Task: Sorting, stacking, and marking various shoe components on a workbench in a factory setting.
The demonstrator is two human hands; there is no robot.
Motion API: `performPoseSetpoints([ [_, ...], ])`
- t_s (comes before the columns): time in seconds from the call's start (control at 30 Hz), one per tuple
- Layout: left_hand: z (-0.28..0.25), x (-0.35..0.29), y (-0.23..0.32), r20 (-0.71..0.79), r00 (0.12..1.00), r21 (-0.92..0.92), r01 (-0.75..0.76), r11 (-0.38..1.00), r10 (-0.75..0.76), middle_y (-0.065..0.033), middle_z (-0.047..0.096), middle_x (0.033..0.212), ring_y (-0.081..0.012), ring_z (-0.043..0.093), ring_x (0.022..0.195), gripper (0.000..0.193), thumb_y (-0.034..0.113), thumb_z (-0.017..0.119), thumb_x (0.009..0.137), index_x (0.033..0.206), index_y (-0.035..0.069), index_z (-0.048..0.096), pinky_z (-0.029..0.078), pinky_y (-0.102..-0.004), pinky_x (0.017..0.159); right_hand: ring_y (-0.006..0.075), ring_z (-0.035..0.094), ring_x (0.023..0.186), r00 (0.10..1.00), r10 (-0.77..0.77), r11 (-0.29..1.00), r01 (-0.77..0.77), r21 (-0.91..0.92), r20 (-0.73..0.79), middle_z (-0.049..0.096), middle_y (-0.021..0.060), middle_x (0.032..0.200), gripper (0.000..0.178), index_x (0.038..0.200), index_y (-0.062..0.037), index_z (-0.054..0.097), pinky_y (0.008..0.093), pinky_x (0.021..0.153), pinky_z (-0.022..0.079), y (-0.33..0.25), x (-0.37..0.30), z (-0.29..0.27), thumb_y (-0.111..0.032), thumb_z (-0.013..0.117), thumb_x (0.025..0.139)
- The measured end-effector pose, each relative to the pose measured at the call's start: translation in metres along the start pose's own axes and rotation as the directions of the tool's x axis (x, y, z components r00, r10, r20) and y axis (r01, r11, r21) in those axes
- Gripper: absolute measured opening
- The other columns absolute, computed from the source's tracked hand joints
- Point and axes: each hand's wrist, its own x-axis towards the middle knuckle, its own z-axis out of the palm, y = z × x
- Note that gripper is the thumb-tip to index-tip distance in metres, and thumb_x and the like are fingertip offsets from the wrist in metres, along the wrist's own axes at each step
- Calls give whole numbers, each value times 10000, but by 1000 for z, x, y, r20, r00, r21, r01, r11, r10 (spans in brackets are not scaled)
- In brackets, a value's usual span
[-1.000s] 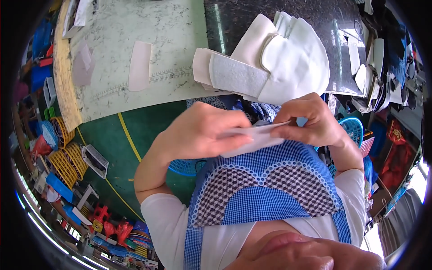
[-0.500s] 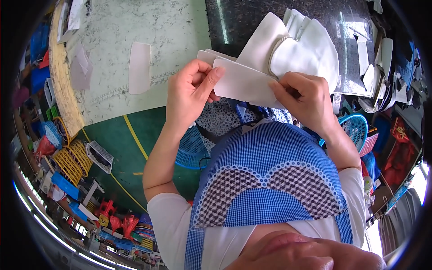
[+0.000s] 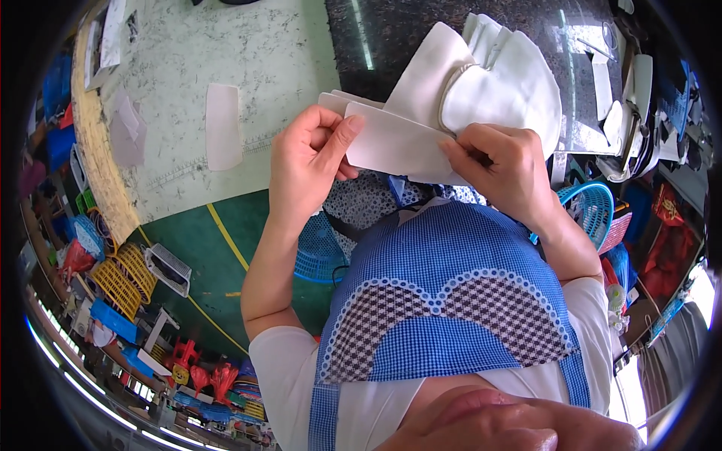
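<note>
Both hands pinch the white fabric strip (image 3: 391, 143) above the bench (image 3: 248, 60), left hand (image 3: 308, 169) and right hand (image 3: 500, 169) at opposite ends. Keep it flat and edges lined up.

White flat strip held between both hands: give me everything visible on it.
The white flat strip with rounded ends looks like thin, stiff fabric or felt, plain and unmarked. It is held in the air above the dark speckled tabletop, tilted, left end higher. The left hand pinches its left end, thumb on its face; the right hand grips its right end. A second similar piece shows just behind its upper left edge. Its right end meets the white padded fabric piece.
</note>
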Motion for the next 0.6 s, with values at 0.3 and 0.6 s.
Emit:
performPoseSetpoints([
  [0.3, 1, 6, -10, -65, 995, 82, -72, 994, 78, -1, 520, 563, -59, 453, 423, 218, 145, 696, 899, 871, 44, 505, 334, -219, 373, 250, 582, 465, 990, -51, 991, 34, -127, -129, 557, 82, 552, 164, 771, -64, 541, 337, 442, 461, 2, 0, 8, -111, 698, 780],
  [0.6, -32, -17, -8, -319, 866, 224, -326, 919, 385, 13, 456, 604, -44, 380, 518, 247, 76, 622, 934, 1138, 47, 485, 295, -183, 472, 225, 625, 845, 806, 116, 719, -471, -511, -580, 646, 58, 828, 160, 870, -86, 671, 337, 686, 519, 136, -47, -136, -184, 699, 747],
])
